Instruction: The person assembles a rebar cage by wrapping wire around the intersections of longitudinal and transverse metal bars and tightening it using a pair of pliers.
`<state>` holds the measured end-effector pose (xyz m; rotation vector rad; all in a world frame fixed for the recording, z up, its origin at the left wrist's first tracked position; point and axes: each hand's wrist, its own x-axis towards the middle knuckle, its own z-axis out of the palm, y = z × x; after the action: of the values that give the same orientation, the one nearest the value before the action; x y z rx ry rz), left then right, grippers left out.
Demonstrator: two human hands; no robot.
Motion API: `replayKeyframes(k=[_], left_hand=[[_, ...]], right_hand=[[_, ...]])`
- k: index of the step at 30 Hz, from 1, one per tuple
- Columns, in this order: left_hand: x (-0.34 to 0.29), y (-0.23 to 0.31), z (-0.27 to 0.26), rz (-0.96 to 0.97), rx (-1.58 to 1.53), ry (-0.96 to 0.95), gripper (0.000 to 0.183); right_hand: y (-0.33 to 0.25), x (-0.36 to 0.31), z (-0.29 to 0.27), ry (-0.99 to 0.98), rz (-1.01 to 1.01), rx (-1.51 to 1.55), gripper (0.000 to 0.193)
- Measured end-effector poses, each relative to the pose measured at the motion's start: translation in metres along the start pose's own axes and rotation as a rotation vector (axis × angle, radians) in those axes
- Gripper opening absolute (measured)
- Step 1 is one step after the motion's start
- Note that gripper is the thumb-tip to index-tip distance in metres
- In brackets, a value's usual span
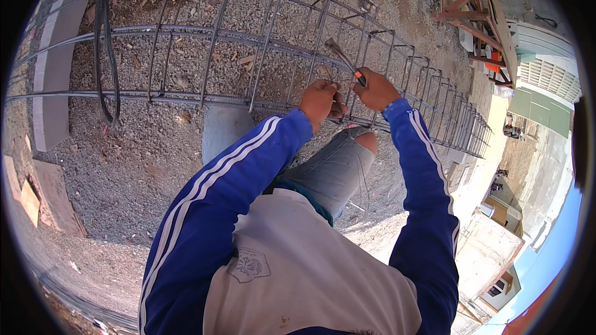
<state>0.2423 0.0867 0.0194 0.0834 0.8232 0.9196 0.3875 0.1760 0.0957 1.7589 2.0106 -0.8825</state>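
In the head view, my right hand (377, 90) grips the pincers (358, 74) over the near long edge of the rebar cage (215, 32); my left hand (318, 102) is bent beside it, and whether it pinches something, I cannot tell. I judge this as tying work; next seems to need careful aiming of the pincers.

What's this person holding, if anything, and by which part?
The right hand grips a metal-headed tool by its black-and-orange handle. Whether the left hand holds anything cannot be told.
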Motion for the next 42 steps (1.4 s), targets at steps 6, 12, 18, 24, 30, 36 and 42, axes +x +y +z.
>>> replayKeyframes(k=[6, 12, 18, 24, 30, 36, 42], left_hand=[[0.004, -0.002, 0.007, -0.009, -0.035, 0.03, 0.015], [0.007, -0.003, 0.01, -0.004, -0.047, 0.039, 0.015], [0.007, -0.001, 0.011, 0.01, -0.076, 0.024, 0.015], [0.004, 0.002, 0.014, 0.005, -0.068, 0.041, 0.015], [0.002, 0.001, 0.014, 0.015, -0.079, 0.035, 0.016], [0.001, 0.001, 0.012, 0.031, -0.098, 0.028, 0.017], [0.001, -0.008, 0.01, -0.002, -0.169, 0.061, 0.022]], right_hand=[[-0.048, 0.009, -0.031, 0.047, -0.214, -0.888, 0.064], [-0.064, 0.012, -0.04, 0.076, -0.313, -1.272, 0.063], [-0.065, 0.01, -0.033, 0.224, -0.4, -1.41, 0.047], [-0.061, 0.009, -0.03, 0.33, -0.431, -1.453, 0.046], [-0.066, 0.014, -0.034, 0.307, -0.439, -1.411, 0.044], [-0.077, 0.022, -0.033, 0.141, -0.308, -1.226, 0.036], [-0.076, 0.023, -0.037, -0.394, 0.165, -0.534, 0.018]])
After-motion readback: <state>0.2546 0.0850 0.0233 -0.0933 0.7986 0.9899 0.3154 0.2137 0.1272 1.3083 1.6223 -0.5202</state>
